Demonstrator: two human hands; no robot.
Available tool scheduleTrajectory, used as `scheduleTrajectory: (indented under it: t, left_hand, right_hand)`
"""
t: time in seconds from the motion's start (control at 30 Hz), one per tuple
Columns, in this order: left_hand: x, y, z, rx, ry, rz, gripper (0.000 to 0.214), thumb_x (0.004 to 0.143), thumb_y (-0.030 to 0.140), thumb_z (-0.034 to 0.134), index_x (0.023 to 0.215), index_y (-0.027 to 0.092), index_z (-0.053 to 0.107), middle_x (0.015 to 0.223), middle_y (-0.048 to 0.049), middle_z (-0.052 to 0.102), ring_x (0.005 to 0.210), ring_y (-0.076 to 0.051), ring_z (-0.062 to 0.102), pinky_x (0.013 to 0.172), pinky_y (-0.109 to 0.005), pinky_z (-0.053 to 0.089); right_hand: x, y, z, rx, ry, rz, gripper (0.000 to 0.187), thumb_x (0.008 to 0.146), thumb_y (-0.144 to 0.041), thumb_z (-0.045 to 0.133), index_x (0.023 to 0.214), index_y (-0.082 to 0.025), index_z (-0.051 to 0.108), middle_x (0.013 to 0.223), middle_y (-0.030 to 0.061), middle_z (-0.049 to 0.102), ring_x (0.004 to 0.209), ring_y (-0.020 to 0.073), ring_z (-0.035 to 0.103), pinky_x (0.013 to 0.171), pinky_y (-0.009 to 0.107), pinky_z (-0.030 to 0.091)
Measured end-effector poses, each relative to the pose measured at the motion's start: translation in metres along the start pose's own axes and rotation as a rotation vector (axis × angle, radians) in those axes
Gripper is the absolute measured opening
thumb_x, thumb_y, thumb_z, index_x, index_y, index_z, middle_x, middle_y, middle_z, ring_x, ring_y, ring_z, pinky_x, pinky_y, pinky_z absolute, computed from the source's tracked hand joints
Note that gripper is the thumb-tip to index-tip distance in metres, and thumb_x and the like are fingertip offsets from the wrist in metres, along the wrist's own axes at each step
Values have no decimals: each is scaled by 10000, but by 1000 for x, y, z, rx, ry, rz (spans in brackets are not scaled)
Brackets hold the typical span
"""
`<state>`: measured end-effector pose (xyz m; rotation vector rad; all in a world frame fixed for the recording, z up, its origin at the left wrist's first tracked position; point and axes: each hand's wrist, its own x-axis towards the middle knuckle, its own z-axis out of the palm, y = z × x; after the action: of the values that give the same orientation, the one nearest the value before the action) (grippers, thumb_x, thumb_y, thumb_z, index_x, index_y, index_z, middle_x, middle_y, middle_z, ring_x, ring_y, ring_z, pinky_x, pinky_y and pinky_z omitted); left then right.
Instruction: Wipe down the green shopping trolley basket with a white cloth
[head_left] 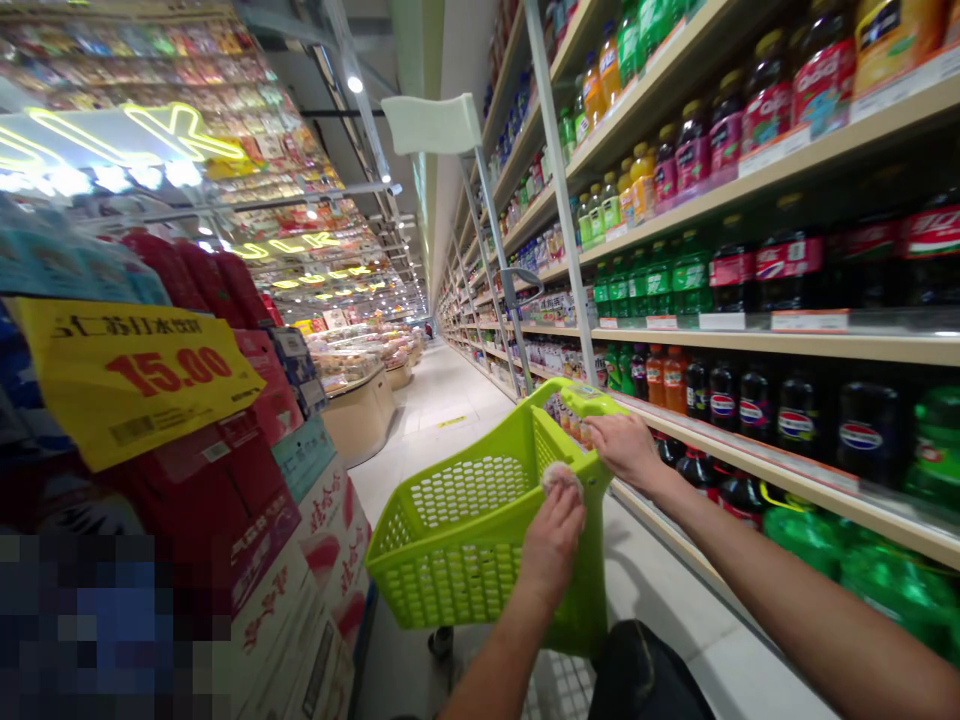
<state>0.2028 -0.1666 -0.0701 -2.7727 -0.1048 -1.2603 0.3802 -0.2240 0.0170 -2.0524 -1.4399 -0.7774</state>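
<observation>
A lime-green plastic shopping cart (465,580) with perforated sides stands tilted in view before me, and its basket looks bare inside. My left hand (553,535) is closed on a small pale, pinkish-white wad (561,478), perhaps a cloth or tissue, right at the cart's near rim. Farther right, my right hand (622,448) grips the cart's green handle (592,402) at its near end. The fingers of that hand are partly hidden behind the handle.
Shelves of soda bottles (795,405) line the right side close to the cart. Stacked drink cartons (262,540) with a yellow price sign (142,375) stand at left. A tiled aisle (442,385) runs ahead past a display bin (360,415).
</observation>
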Motion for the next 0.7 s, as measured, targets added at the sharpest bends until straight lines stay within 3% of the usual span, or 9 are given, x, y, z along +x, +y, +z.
scheduleTrajectory:
  t: [0.13, 0.3, 0.37, 0.43, 0.57, 0.63, 0.7]
  left_hand:
    - [-12, 8, 14, 2, -112, 135, 276, 854, 153, 380, 1059, 136, 564, 1174, -110, 563, 1201, -212, 405, 952, -370, 439]
    - [33, 16, 1, 51, -21, 137, 302, 865, 135, 344, 1107, 131, 525, 1250, -121, 498, 1264, -229, 303, 1001, -449, 367]
    - [43, 16, 5, 76, -30, 112, 287, 866, 150, 357, 1091, 138, 534, 1245, -114, 505, 1258, -226, 316, 1005, -444, 359]
    - [35, 16, 17, 91, -102, 123, 256, 855, 174, 398, 1050, 136, 559, 1221, -109, 525, 1237, -230, 352, 998, -415, 372]
    - [-8, 15, 35, 88, -262, 147, 231, 830, 203, 457, 1010, 147, 591, 1155, -103, 569, 1177, -229, 425, 971, -392, 401]
    - [-14, 12, 25, 72, -228, 147, 235, 837, 208, 444, 1015, 168, 591, 1138, -87, 580, 1176, -225, 424, 986, -416, 380]
    - [-3, 10, 4, 69, -120, 153, 251, 850, 187, 409, 1033, 178, 581, 1157, -73, 572, 1211, -222, 381, 1012, -442, 341]
  right_hand:
    - [-2, 18, -3, 44, 64, 57, 303, 848, -247, 347, 907, -216, 643, 927, 27, 669, 849, 171, 539, 729, 290, 263]
    - [-13, 14, 4, 64, 99, 29, 268, 837, -246, 381, 911, -212, 636, 858, 29, 672, 840, 179, 519, 774, 315, 228]
    - [-14, 11, 4, 78, 106, 46, 271, 841, -249, 377, 919, -213, 633, 867, 28, 671, 837, 177, 519, 772, 318, 223]
    - [-14, 10, 4, 96, 101, 35, 275, 844, -243, 369, 924, -218, 631, 886, 21, 671, 846, 176, 520, 773, 318, 223]
    - [-14, 10, 3, 113, 113, -7, 278, 841, -231, 363, 920, -219, 630, 904, 22, 670, 860, 177, 515, 789, 320, 223]
    - [-15, 9, 3, 116, 132, -4, 277, 836, -225, 366, 914, -216, 632, 897, 25, 670, 865, 177, 513, 794, 320, 223]
    - [-16, 7, 4, 120, 146, 8, 272, 829, -220, 373, 904, -214, 635, 885, 22, 669, 868, 173, 513, 797, 320, 222]
